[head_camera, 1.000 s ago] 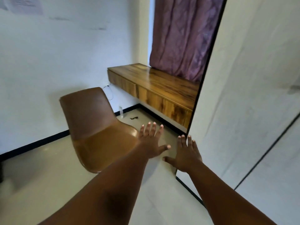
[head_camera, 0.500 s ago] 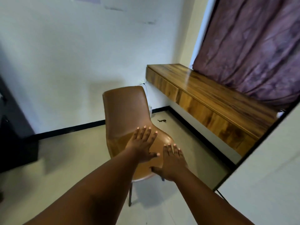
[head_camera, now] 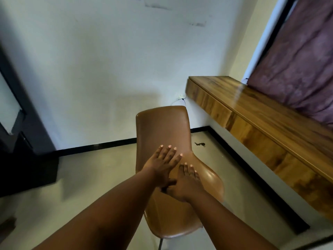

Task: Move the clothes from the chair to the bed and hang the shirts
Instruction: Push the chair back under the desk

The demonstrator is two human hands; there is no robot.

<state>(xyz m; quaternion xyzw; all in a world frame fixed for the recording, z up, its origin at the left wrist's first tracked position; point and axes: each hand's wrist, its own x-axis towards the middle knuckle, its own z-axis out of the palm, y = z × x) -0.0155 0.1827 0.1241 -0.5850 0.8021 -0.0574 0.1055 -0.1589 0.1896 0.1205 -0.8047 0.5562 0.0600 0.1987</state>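
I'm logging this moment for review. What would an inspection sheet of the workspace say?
Surface: brown leather-look moulded chair, seat bare.
Job's things: clothes, shirts, bed: nothing seen.
Clutter: small dark scrap on the pale floor.
Grippers: left hand and right hand open, fingers straight, over the seat.
Cables: thin dark cable at the wall socket.
Surroundings: wall-mounted wooden desk, purple curtain, white wall.

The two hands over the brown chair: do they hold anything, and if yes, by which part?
Nothing is held. The left hand and right hand are stretched out over the brown chair, fingers straight.
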